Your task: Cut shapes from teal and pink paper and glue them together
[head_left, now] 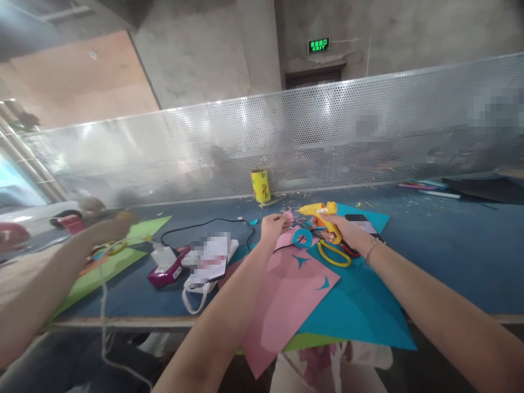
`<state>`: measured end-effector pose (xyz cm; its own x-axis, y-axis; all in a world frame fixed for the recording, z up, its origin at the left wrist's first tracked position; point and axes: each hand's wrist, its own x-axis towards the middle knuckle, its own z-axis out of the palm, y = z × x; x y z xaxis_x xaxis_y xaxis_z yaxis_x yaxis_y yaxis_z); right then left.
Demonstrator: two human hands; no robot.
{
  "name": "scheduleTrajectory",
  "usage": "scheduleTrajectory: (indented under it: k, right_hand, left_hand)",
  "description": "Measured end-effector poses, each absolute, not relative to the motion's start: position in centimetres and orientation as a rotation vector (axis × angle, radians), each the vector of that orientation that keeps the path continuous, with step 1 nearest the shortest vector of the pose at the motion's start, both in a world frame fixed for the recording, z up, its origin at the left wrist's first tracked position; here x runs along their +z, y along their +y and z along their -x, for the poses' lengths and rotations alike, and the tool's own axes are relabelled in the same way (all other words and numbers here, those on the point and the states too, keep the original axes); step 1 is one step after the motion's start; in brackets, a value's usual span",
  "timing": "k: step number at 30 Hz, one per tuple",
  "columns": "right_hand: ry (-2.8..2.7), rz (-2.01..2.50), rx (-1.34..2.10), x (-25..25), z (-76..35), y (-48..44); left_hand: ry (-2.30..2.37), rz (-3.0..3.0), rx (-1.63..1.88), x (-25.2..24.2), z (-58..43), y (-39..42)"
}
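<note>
My right hand (339,228) is wrapped round the handle of a yellow hot glue gun (317,209), its nozzle pointing left. Close to that nozzle, my left hand (275,225) pinches a small pink paper piece (288,216). Below both hands lies a pink sheet (286,289), partly over a blue sheet (360,311). A blue paper ring (302,237) and small blue cutouts (301,263) rest on the pink one. Beside my right hand, yellow-handled scissors (334,256) lie partly covered.
Left of my arm are a phone (210,259) and a purple power strip (166,273) with a white plug. A yellow roll (261,185) stands by the perforated metal screen (196,147). Another person's arm (61,273) reaches over green paper (102,275). Pens (434,191) lie far right.
</note>
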<state>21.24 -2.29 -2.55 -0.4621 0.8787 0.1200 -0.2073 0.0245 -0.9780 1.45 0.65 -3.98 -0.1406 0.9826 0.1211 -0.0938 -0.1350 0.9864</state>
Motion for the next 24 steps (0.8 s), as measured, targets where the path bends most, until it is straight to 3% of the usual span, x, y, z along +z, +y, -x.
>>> scheduleTrajectory:
  k: [24]
  right_hand:
    - [-1.498,0.764,1.52,-2.48,-21.03,-2.62]
  left_hand:
    - [1.029,-1.158,1.542,-4.59,-1.48,1.19]
